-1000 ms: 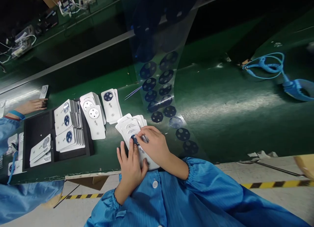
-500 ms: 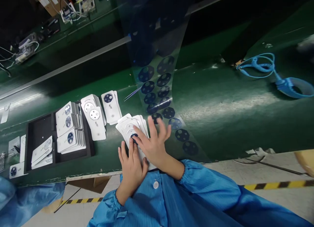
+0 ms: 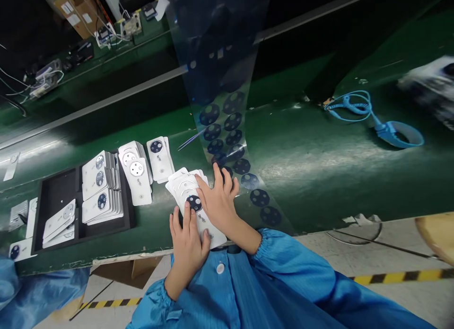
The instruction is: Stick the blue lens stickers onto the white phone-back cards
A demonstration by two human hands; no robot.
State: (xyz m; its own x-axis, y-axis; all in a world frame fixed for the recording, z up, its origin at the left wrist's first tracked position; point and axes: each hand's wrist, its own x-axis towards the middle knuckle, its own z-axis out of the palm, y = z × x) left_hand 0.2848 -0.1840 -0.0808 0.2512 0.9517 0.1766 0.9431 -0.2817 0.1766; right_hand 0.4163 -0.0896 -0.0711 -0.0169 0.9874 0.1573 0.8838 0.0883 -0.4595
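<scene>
Before me lies a fanned pile of white cards; the top card [image 3: 209,226] carries a dark round disc [image 3: 194,202] with small holes. My left hand [image 3: 187,244] rests on the card's left edge, fingers apart, one fingertip at the disc. My right hand [image 3: 218,201] is spread over the card's right side, its fingers reaching toward a clear film [image 3: 244,154] bearing rows of dark discs. Neither hand grips anything. Tweezers [image 3: 188,140] lie left of the film.
Further left are two card stacks [image 3: 141,182] [image 3: 161,161] and a black tray [image 3: 56,187] holding cards. At the right lie a blue coiled wrist strap [image 3: 399,133] and a blurred object [image 3: 431,87]. A blue sleeve [image 3: 42,291] shows at lower left.
My right hand has lowered onto the card's right side and uncovered more of the disc. My left hand stays by the card. The view has shifted slightly, and a blurred object has come further in at right.
</scene>
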